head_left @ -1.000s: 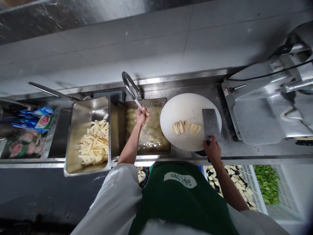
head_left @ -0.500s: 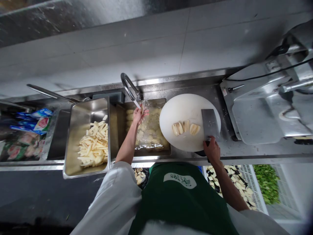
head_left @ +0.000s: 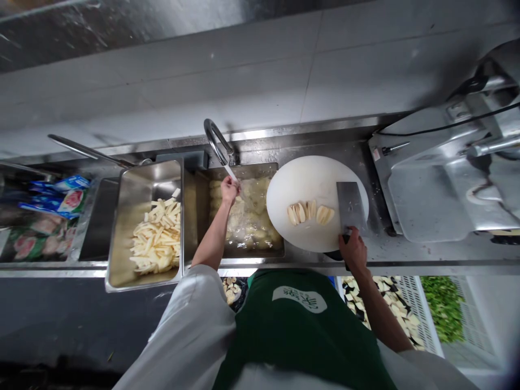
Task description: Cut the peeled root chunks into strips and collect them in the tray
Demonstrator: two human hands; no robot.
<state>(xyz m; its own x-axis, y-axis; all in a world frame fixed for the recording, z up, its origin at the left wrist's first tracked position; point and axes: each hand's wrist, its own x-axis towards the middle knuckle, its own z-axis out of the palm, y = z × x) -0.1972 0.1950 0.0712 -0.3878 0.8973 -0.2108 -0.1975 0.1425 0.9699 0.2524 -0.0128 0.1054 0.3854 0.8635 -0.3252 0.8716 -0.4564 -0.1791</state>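
Note:
Under the running tap [head_left: 215, 140], my left hand [head_left: 230, 189] is closed, fingers curled in at the stream. What it holds, if anything, is hidden. Below it, a sink basin [head_left: 280, 250] contains water with pale peeled vegetables [head_left: 254, 216] in it. My right hand [head_left: 352, 248] grips the handle of a cleaver [head_left: 350, 205], its wide blade over the right side of a round white cutting board [head_left: 300, 176]. Left of the blade, several pale cut vegetable pieces [head_left: 311, 211] with brownish edges lie on the board.
A deep steel pan [head_left: 122, 238] with pale vegetable strips [head_left: 158, 238] stands left of the basin. Blue packages [head_left: 60, 195] lie farther left. A metal machine [head_left: 430, 184] stands right of the board. Below the counter are crates of cut eggplant [head_left: 390, 303] and chopped greens [head_left: 441, 309].
My left hand has gone from spread fingers with water splashing over them to curled fingers under the stream. My right hand and the cleaver stay in place on the board.

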